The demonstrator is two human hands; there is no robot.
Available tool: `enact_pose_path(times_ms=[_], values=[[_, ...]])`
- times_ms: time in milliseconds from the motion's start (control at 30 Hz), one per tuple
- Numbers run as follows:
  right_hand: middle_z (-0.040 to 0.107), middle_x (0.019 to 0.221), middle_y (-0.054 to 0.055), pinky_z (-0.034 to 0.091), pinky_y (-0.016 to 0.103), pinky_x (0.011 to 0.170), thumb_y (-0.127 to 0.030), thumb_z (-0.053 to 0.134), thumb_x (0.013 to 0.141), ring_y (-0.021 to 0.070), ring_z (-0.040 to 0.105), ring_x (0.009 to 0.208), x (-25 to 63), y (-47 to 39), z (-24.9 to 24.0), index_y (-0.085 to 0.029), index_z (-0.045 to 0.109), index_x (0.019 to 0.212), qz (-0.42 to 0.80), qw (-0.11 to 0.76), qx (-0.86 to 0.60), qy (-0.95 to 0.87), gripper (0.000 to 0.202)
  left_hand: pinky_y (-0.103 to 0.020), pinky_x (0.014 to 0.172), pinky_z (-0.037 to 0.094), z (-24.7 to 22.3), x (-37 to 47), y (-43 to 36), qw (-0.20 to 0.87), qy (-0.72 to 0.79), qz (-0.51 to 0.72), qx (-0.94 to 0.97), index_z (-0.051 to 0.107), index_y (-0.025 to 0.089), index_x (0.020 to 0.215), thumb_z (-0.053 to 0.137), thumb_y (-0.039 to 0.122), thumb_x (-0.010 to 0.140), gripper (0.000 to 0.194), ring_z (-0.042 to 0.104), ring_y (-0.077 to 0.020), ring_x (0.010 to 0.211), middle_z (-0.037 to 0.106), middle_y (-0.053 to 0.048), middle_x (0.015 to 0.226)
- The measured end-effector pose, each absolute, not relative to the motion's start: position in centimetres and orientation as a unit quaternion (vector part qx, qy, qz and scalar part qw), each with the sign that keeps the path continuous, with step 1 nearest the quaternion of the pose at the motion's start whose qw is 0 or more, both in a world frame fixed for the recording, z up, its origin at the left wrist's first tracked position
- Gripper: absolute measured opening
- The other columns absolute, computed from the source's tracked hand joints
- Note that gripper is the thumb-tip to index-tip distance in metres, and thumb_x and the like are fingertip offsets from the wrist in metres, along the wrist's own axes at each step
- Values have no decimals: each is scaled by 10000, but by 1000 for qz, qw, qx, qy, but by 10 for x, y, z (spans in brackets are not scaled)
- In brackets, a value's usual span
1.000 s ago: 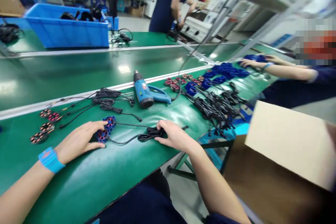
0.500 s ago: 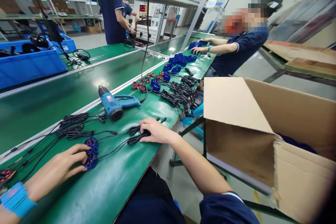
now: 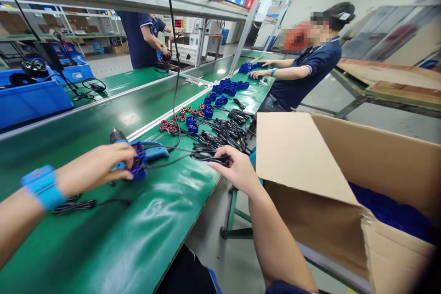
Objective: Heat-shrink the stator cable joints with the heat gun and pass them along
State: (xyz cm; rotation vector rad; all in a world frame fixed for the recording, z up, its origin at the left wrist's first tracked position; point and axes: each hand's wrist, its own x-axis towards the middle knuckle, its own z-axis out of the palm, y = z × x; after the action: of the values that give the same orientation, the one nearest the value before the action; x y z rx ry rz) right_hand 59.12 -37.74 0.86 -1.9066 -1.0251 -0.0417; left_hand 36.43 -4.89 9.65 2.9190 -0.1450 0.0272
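Note:
My left hand [image 3: 109, 165] is closed on a pair of round blue motor housings [image 3: 140, 163] with reddish coils inside, raised over the bench. Black leads run from them to the right. My right hand [image 3: 238, 169] is closed around folded black cable [image 3: 222, 160] near the bench's front edge. Behind my left hand lies a blue heat gun [image 3: 156, 152], its body mostly hidden. Below my left wrist, another black cable bundle [image 3: 79, 204] rests on the green bench [image 3: 138, 239].
Cable bundles [image 3: 220, 133], copper-coloured coils [image 3: 168, 125] and blue housings [image 3: 229, 86] are spread further along. A large open carton [image 3: 292, 147] stands at right with blue plastic inside. A co-worker [image 3: 303, 69] reaches onto the bench's far end. A black cord [image 3: 175, 55] hangs down.
Both hands have moved right and away along the bench, taking the blue housings and cables with them. The housings are now lifted in front of the heat gun. The view has shifted slightly.

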Motion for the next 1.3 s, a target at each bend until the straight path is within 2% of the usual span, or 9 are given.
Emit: enact_pose_path(times_ms=[133, 300, 400, 500, 867, 1033, 1100, 1200, 1300], values=[[660, 904, 18, 444, 323, 708, -534, 716, 872, 214, 610, 776, 632, -376, 17, -218, 606, 893, -132, 417, -834, -336, 336, -239, 720, 437, 109, 488, -45, 59, -77, -35, 995, 621, 204, 824, 730, 387, 833, 213, 616, -157, 816, 662, -12, 936], [625, 979, 23, 389, 304, 630, -401, 716, 922, 209, 615, 781, 664, -359, 18, -225, 579, 976, -201, 225, -922, -243, 229, -225, 635, 388, 85, 598, -42, 27, -78, -59, 995, 638, 200, 772, 824, 308, 735, 219, 595, -138, 737, 649, 18, 784], [622, 1005, 26, 349, 296, 581, -411, 685, 959, 204, 631, 799, 677, -347, 10, -231, 573, 1026, -190, 135, -953, -192, 221, -247, 666, 443, 67, 638, -41, 7, -71, -85, 994, 651, 175, 825, 789, 351, 803, 224, 586, -139, 716, 632, 11, 761], [628, 1009, 34, 319, 294, 555, -374, 681, 962, 210, 642, 856, 689, -342, -4, -225, 577, 1020, -181, 101, -962, -176, 190, -324, 778, 530, 52, 665, -41, -10, -71, -115, 991, 651, 146, 919, 687, 416, 912, 272, 617, -153, 802, 651, -18, 865], [640, 1051, 81, 332, 315, 536, -334, 638, 967, 258, 633, 909, 724, -356, -42, -225, 581, 1031, -190, 122, -954, -197, 139, -418, 935, 553, 20, 714, -48, -21, -66, -139, 988, 657, 150, 1048, 651, 396, 948, 266, 640, -200, 1023, 667, -68, 1092], [651, 986, 60, 292, 304, 502, -342, 617, 961, 228, 631, 790, 726, -364, -46, -231, 595, 988, -195, 155, -941, -227, 116, -393, 888, 557, 18, 715, -44, -4, -63, -136, 989, 655, 144, 1006, 648, 426, 946, 289, 644, -184, 950, 669, -55, 1018], [662, 1017, 53, 333, 306, 516, -353, 597, 972, 220, 637, 803, 723, -367, -46, -236, 612, 987, -197, 177, -931, -250, 119, -372, 852, 555, 20, 711, -40, 4, -67, -140, 988, 656, 144, 961, 646, 455, 942, 312, 644, -172, 892, 670, -42, 954], [660, 1133, 60, 468, 318, 683, -376, 555, 998, 234, 635, 991, 720, -367, -46, -237, 634, 1043, -216, 216, -915, -264, 166, -341, 804, 537, 25, 703, -32, 18, -78, -136, 988, 654, 150, 898, 665, 488, 917, 338, 628, -159, 819, 661, -25, 867], [649, 1194, 85, 479, 355, 913, -418, 534, 1013, 250, 595, 1117, 720, -363, -45, -218, 652, 1064, -261, 291, -879, -272, 238, -303, 755, 505, 29, 694, -27, 33, -86, -122, 988, 659, 152, 878, 727, 462, 862, 318, 601, -148, 775, 659, -21, 829]])
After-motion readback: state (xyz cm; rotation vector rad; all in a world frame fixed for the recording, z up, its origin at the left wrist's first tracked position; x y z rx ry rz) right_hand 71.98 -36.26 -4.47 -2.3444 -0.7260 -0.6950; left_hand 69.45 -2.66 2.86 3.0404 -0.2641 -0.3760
